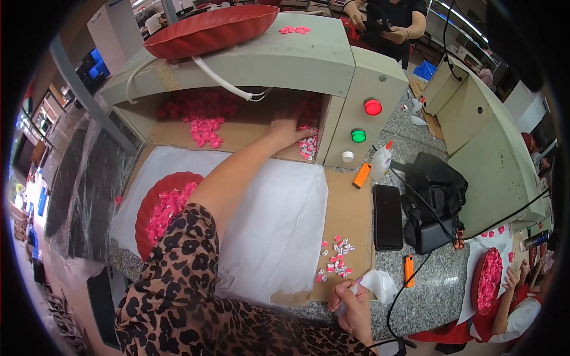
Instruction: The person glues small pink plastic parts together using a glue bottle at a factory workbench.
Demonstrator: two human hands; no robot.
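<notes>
In the head view, the two hands are well apart. The left hand (286, 132) reaches over the white sheet (285, 207) into the grey-green cabinet (225, 76), its fingers pointing away from the wearer. It is just beside a heap of pink-and-white pieces (307, 148) at the right end of the cabinet floor; the fingertips sink into shadow, so I cannot tell whether they are clamped on anything. Deeper inside and to the left, rosy pink pieces (206, 132) spill toward the cabinet's front edge.

The right hand (352, 304) is at the near edge of the granite counter (424, 299), fingers curled tightly around a slim pale item (356, 287). That item is mostly covered by the grip; its long axis seems to run away from the wearer and slightly right. Just beyond it, near the right edge of the brown board (349, 207), loose small pieces (338, 258) lie pointing various ways. A crumpled white thing (381, 286) is just to the right of the hand.

At the left edge of the white sheet, a red fluted dish (144, 219) holds more pink pieces, partly hidden by the leopard-print sleeve (178, 267). Right of the board, a black phone (388, 218) lies lengthwise, near to far. Beyond it, a white bottle (380, 163) points its red tip away and slightly right, and an orange lighter-like object (361, 175) slants the same way.
</notes>
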